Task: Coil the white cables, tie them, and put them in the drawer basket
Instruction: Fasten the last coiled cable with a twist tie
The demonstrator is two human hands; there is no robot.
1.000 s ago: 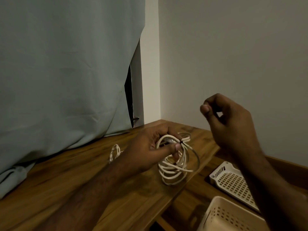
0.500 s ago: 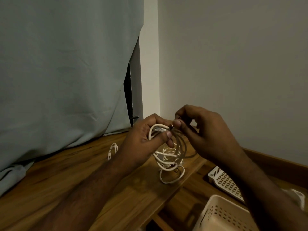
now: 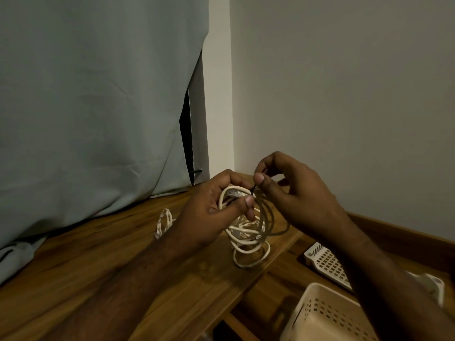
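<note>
No readable text, no labels, no brands, no numbers anywhere in view

The scene is dim, with a warm, muted cast and no visible lamp. Soft light reaches the wall (image 3: 344, 94) at far right and the curtain (image 3: 86, 94) at left, both evenly grey without glare. The wooden table (image 3: 98, 279) shows only a faint sheen near the middle. Shadows are soft and deep under the forearms and along the curtain hem. The near corners darken and smear; the near right edge is blurred. Wide-angle bending curves the curtain's edge and the wall corner. Fine detail looks grainy.
</note>
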